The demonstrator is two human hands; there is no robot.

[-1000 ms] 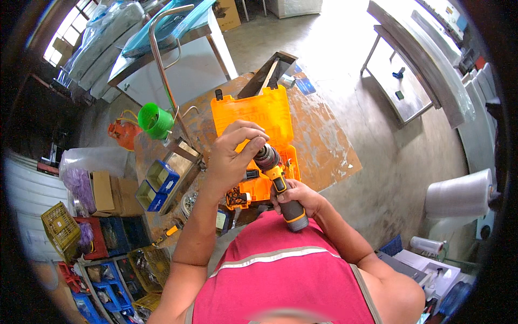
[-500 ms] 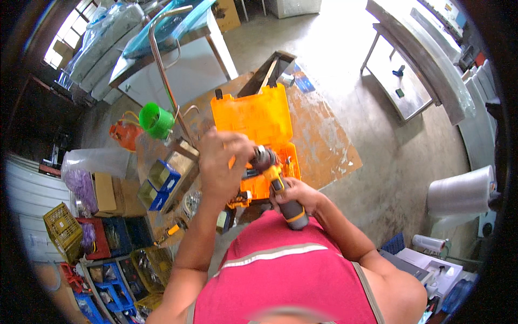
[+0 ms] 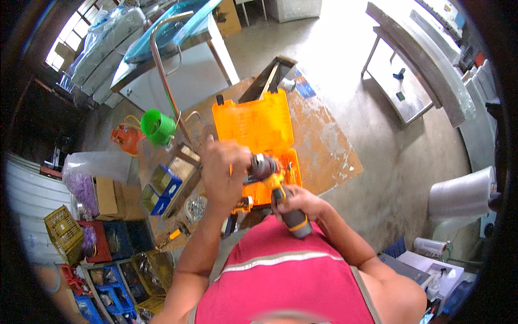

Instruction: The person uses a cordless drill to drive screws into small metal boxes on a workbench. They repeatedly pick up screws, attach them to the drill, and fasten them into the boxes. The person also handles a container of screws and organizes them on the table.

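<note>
Two bare hands meet over a yellow-and-black cordless drill [image 3: 278, 186] held just above the open orange plastic tool case [image 3: 259, 135], which lies on a worn, paint-stained wooden board [image 3: 324, 146] on the concrete floor. The right hand [image 3: 302, 204] is wrapped tight around the drill's dark grip, at about five o'clock from the drill's nose. The left hand [image 3: 224, 173], at nine o'clock from that nose, is curled over the grey chuck end, fingers closed on it, so both hands are clamped on the same tool and sit close together. The drill tilts, its nose toward ten o'clock and its grip toward the person's red vest. At ten o'clock from the case stands a green plastic funnel-like cup [image 3: 158, 127], with an orange can [image 3: 127, 137] just beside it at nine o'clock. At eight o'clock from the left hand sits a small blue box [image 3: 166, 181], and farther toward seven o'clock are stacked blue and red plastic crates [image 3: 108, 254]
</note>
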